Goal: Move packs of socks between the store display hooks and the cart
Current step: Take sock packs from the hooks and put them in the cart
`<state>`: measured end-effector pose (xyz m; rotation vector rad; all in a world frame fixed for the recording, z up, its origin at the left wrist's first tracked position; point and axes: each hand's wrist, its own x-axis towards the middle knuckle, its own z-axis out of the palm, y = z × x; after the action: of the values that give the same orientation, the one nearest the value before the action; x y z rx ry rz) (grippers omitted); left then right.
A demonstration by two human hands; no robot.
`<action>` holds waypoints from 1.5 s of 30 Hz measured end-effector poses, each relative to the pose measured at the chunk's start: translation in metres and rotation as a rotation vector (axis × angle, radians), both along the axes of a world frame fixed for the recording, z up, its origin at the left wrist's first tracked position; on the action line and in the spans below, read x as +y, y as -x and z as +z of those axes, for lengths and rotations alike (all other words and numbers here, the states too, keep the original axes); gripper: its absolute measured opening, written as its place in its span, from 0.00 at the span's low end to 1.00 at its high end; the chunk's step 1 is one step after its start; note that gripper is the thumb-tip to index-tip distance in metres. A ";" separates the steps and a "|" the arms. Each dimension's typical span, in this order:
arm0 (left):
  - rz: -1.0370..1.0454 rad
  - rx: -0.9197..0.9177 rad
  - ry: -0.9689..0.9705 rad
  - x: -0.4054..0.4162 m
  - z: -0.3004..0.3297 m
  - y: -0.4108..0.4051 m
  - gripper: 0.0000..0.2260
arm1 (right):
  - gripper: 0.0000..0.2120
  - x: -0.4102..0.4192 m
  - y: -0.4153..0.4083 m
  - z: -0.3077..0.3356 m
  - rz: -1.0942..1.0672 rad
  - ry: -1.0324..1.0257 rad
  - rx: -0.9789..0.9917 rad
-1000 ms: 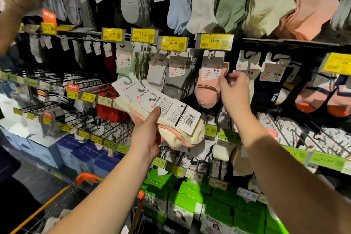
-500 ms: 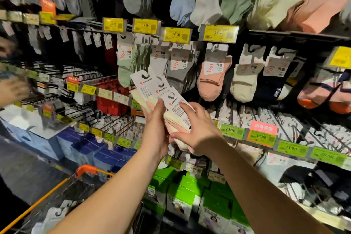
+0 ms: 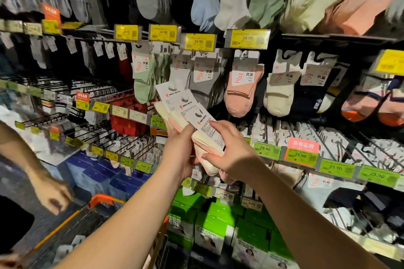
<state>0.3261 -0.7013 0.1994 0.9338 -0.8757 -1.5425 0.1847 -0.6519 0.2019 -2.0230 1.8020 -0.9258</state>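
- The packs of socks (image 3: 196, 129) sit in mid-air in front of the display, fanned into a small stack: three white card headers at the top, cream and pink sock toes below.
- The left hand (image 3: 180, 150) grips the stack from behind and below, fingers curled round the soft sock bodies; the right hand (image 3: 231, 155) pinches the front pack, thumb under the toe and fingertips on the lower edge of its card.
- Both hands are together on the same bundle, touching or nearly so.
- Handling, as I judge it: these are light and limp, with nothing fragile about them (the only stiff part is the printed card header with its hook cut-out).
- The knit will squash and drape, so a grip on the toes alone lets the cards flop and the fan slide apart.
- The cards look smooth and could slip over one another; pinching across a header, near its hanger hole, should give the surest hold and the best aim at a hook.
- The display hooks (image 3: 341, 135) jut out just beyond the hands, and the cart (image 3: 102, 200) with its orange handle stands below left.
- Another person's arm (image 3: 43, 172) reaches in near the cart, blurred.
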 end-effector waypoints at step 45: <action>0.069 -0.139 0.128 -0.008 0.009 -0.003 0.27 | 0.30 -0.123 0.084 0.071 -0.357 0.036 -0.498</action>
<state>0.3287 -0.7094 0.2088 0.9761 -1.0184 -1.3587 0.1002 -0.7749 0.2727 -1.3336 1.8772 -1.4194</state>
